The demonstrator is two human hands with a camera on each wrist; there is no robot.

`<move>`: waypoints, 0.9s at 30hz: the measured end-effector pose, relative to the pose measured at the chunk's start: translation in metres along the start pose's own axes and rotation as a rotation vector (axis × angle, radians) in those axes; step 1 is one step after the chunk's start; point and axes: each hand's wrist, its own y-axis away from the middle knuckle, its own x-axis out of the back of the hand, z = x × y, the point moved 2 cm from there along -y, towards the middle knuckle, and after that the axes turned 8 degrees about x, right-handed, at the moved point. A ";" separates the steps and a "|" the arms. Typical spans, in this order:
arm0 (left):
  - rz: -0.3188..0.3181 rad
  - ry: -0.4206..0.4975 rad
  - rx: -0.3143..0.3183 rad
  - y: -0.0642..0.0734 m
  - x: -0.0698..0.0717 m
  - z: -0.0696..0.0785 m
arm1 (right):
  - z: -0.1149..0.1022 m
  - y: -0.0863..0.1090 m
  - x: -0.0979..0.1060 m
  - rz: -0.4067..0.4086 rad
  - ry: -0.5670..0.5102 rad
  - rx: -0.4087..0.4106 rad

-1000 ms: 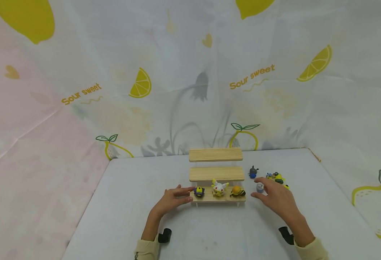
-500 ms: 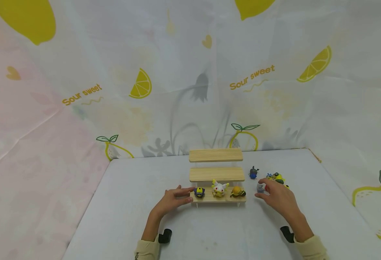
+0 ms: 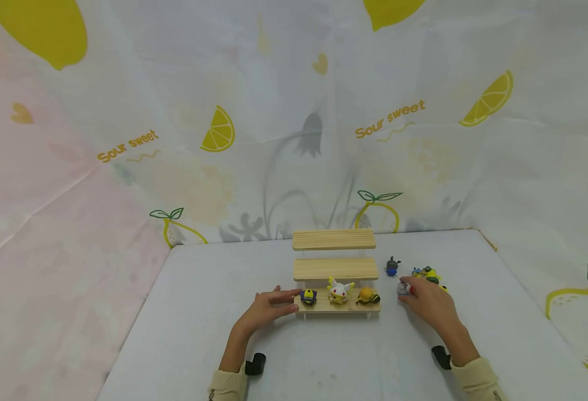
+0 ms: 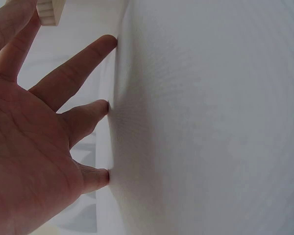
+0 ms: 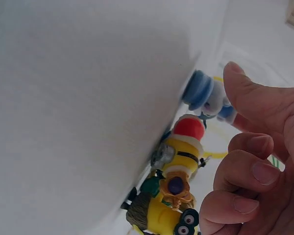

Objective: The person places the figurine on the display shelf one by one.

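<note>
My left hand (image 3: 269, 308) lies at the left end of the lowest step of a wooden display stand (image 3: 335, 269), thumb and index finger touching it. In the left wrist view this hand's other fingers (image 4: 76, 73) are spread, tips on the white tabletop. My right hand (image 3: 430, 303) pinches a small blue-and-white figurine (image 5: 208, 95) between thumb and index finger, its remaining fingers curled. On the lowest step sit a dark blue and yellow figurine (image 3: 308, 297), a white one with yellow ears (image 3: 339, 292) and an orange-yellow one (image 3: 368, 296).
Beyond my right hand several yellow figurines (image 3: 428, 274) lie in a cluster, one with a red-and-white hat (image 5: 188, 128). A grey-and-blue figurine (image 3: 391, 267) lies right of the stand. A lemon-print cloth (image 3: 254, 184) hangs behind the table.
The thumb and index finger of my right hand have closed on the blue-and-white figurine, and it has tilted slightly and shifted right. My left hand stays put at the stand.
</note>
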 end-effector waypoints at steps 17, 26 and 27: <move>-0.001 -0.010 -0.006 0.000 0.001 0.002 | 0.003 0.001 -0.004 0.009 -0.034 -0.049; 0.002 -0.008 -0.002 0.000 0.000 0.001 | 0.002 0.004 0.001 0.014 -0.073 -0.061; 0.002 -0.009 -0.001 0.000 0.000 0.001 | 0.001 0.004 0.001 0.011 -0.078 -0.067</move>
